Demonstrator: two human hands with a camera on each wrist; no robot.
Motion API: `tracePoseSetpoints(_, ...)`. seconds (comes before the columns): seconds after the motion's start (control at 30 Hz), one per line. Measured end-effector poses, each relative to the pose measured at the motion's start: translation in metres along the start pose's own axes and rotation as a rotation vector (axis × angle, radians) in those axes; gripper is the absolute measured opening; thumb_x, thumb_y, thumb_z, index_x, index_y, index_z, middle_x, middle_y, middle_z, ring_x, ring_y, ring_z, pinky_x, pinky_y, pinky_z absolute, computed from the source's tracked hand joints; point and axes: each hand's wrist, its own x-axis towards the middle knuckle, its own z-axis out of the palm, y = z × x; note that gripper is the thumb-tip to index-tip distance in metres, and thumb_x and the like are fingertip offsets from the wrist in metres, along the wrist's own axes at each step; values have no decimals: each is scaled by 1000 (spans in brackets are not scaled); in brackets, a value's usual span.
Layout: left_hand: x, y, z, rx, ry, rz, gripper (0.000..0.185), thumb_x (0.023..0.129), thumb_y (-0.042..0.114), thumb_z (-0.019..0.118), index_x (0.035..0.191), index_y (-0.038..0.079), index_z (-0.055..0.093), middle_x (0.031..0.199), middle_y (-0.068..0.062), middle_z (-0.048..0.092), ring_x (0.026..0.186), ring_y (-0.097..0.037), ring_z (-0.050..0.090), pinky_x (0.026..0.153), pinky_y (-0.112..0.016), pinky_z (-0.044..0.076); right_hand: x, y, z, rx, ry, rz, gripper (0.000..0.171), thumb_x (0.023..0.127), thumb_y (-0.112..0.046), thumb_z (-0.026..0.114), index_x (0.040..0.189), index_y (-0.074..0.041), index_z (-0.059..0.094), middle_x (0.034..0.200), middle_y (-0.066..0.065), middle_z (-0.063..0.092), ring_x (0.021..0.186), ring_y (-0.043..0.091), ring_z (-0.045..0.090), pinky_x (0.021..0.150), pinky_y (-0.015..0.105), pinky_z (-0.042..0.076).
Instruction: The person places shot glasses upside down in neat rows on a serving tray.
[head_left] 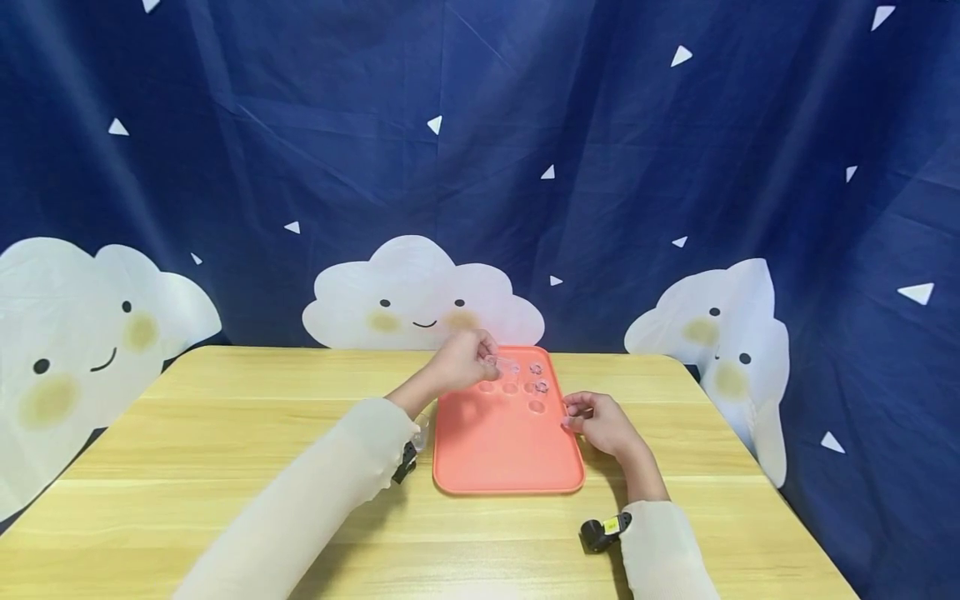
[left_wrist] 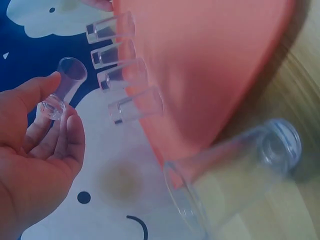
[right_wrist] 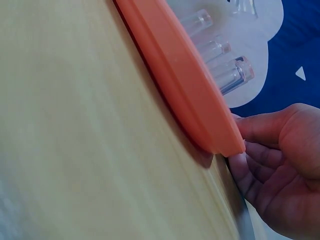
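A small clear glass cup (left_wrist: 64, 86) is held tilted in the air, pinched between thumb and fingers in the grip of the left hand (left_wrist: 35, 155), above the far end of a coral-pink tray (head_left: 502, 450). The tray lies flat on the desk, its right rim touched by the fingers of the right hand (head_left: 600, 423). Several matching small clear cups (left_wrist: 120, 75) are stood in a row near the tray's far end.

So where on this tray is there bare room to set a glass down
The near half of the orange tray, between the small clear glasses and its front rim, is bare. The far end is crowded with glasses, and the left hand holds one above them. The right hand touches the right rim.
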Motion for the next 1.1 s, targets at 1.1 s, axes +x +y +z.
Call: tracePoseSetpoints(1.1,18,0,53,78,-42,-63,29,83,-1,77,111,4,74,103,-6,71,99,-20,63,89,-34,54,2,2,1,-2,1,12,32,92,1,69,124,3,65,103,11,67,90,23,60,74,30,51)
